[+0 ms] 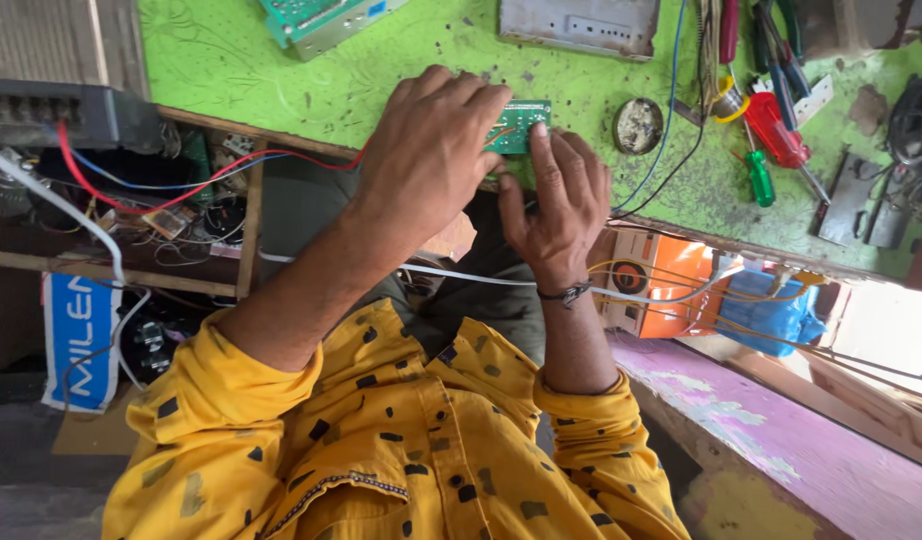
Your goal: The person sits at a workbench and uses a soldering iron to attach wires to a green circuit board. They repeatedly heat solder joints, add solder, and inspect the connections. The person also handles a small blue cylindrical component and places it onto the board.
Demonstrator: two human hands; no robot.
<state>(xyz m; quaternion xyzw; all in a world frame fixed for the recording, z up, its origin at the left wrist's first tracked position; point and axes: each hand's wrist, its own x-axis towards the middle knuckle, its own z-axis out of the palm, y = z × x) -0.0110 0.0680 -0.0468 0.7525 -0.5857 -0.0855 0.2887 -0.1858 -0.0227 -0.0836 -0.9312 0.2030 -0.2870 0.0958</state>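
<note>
Both hands are on the small green circuit board (518, 125) at the green surface (231, 60) edge. The left hand (431, 150) covers it, fingers curled over; the right hand (556, 195) pinches its near edge. The work looks mid-way: the red screwdriver (781, 135) lies untouched at upper right.

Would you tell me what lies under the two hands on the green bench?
A small green circuit board shows between the left hand and right hand, resting on the green bench. Its left part is covered by the left hand's fingers, so components there cannot be seen.
</note>
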